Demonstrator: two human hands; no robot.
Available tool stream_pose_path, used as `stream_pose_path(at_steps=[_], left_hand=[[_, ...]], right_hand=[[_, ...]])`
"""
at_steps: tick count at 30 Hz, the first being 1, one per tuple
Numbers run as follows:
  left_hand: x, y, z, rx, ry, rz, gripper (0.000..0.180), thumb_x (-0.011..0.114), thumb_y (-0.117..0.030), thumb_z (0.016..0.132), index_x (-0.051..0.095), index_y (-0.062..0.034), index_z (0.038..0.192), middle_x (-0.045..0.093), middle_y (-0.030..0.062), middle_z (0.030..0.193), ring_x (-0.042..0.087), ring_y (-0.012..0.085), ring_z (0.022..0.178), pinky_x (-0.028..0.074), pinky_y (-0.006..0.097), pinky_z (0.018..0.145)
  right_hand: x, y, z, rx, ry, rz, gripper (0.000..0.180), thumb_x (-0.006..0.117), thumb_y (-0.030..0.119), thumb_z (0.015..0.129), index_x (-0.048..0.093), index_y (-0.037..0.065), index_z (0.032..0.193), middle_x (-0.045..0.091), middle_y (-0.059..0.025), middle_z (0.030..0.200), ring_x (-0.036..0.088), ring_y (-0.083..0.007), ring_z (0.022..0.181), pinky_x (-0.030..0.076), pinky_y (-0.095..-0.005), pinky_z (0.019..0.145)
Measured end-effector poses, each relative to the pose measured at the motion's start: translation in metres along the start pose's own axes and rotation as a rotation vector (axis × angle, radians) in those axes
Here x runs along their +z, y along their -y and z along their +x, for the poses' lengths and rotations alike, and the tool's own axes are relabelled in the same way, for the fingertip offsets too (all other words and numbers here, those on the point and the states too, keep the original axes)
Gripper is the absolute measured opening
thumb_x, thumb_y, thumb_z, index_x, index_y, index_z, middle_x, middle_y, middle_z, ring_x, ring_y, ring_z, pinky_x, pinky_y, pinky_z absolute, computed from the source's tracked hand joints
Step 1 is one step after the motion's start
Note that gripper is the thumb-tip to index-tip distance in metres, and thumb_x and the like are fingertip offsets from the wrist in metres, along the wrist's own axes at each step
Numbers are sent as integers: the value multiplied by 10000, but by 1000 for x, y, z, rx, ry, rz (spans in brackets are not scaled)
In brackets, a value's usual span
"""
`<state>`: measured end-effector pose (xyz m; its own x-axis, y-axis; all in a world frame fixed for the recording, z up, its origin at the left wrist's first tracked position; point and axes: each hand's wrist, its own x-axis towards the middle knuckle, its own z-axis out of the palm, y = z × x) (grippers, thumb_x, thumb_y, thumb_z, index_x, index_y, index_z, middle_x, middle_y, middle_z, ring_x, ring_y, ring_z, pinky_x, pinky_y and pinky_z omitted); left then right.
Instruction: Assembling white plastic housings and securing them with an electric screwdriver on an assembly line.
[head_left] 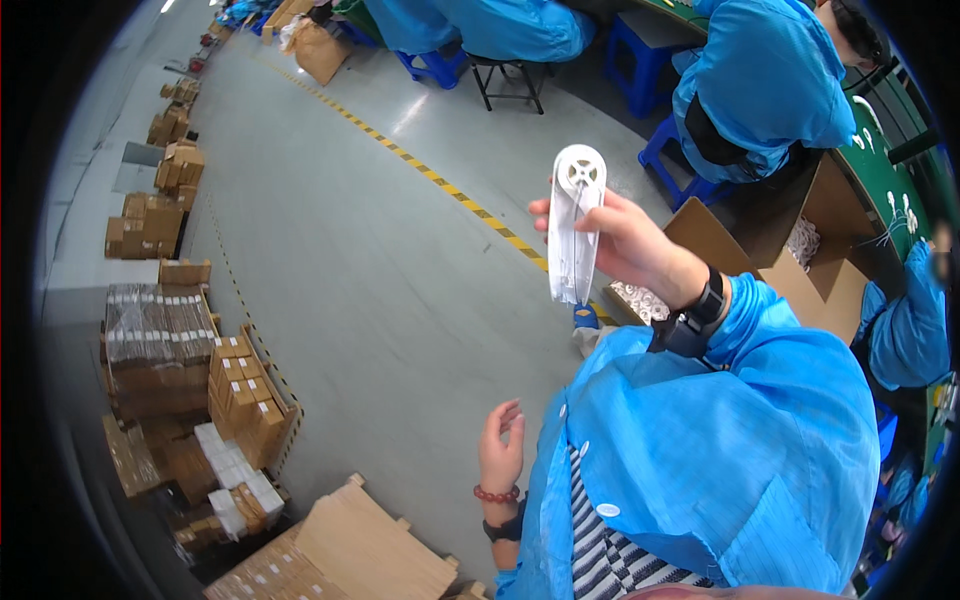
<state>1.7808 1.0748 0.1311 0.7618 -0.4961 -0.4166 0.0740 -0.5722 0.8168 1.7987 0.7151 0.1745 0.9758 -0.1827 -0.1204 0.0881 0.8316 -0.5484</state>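
Floor (400, 300) below, carton (840, 210) off to the right. Midair: white housing (561, 250), held in right hand's (635, 242) fingers. Left hand (501, 452) well apart, fingers loosely curled, looks empty. Drop risk if that one-handed grip slips; dark wire (575, 240) could snag if loose.

A factory — green workbench (872, 178); stacked cartons (152, 226)

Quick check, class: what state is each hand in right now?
Left hand: open, fingers loosely bent, nothing visible in it.
Right hand: closed, holding the long white part between thumb and fingers.
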Motion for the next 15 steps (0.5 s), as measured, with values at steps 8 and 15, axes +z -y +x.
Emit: stream_pose_path(at_steps=[8, 15], left_hand=[[-43, -80, 215, 122, 279, 62, 289, 607, -139, 934, 590, -3, 1188, 647, 146, 1141, 650, 244, 1026, 518, 342, 869], [-74, -132, 427, 254, 496, 145, 291, 612, -151, 933, 592, -7, 1186, 646, 152, 1139, 653, 247, 1019, 524, 347, 858]], right_hand=[[-16, 76, 126, -148, -131, 56, 638, 485, -67, 759, 410, 63, 1379, 495, -189, 1391, 504, -311, 1274, 382, -468, 1113], [-41, 138, 240, -333, -435, 20, 548, 470, -27, 820, 403, 17, 1362, 516, -200, 1352, 533, -336, 1242, 428, -474, 1080]])
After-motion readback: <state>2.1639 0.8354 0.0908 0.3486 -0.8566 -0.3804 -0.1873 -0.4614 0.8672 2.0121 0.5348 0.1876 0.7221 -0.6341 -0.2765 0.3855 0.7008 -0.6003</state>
